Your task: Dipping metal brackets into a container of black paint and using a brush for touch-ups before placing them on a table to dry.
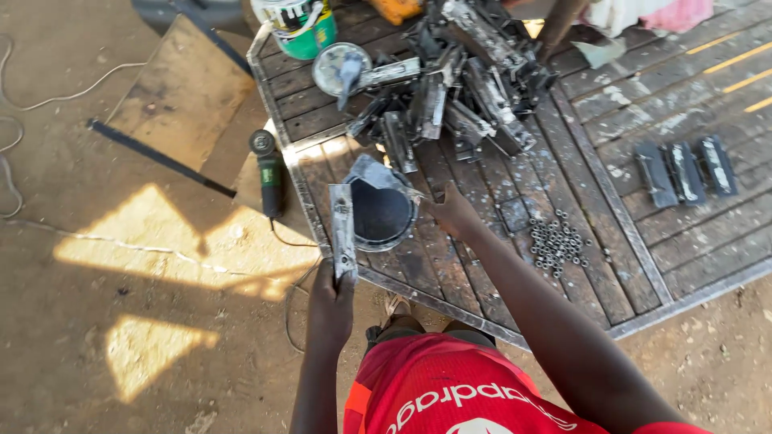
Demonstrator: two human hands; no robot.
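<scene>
The left hand (330, 309) is clenched around the lower end of a flat metal bracket (342, 229), a long grey strip held upright so that its top reaches up beside an open paint tin (381, 214). The tin sits on a wooden work platform (579, 241) edged with a steel angle frame; its inside is dark and its bent lid (371, 173) stands tilted at the far rim.

The right hand (454, 210) is stretched forward over the platform, just right of the tin. Its fingers are curled down and mostly hidden from this angle, so whether they grip anything cannot be told (the thumb points up towards the pile).

Beyond both hands lies a heap of dark metal brackets (454, 88), piled loosely across the planks. To its left a round tin lid (340, 68) lies flat with a paintbrush (350, 76) resting on it, and behind that stands a green and white paint bucket (299, 24). A cluster of small steel nuts (557, 241) is scattered on the boards to the right of the right forearm. Further right, three painted brackets (683, 170) lie side by side, well apart from the rest.

Off the platform's left edge, a green angle grinder (268, 173) rests on the ground with its cable trailing away, near a sheet of plywood (181, 92) and a dark bar (157, 157).
</scene>
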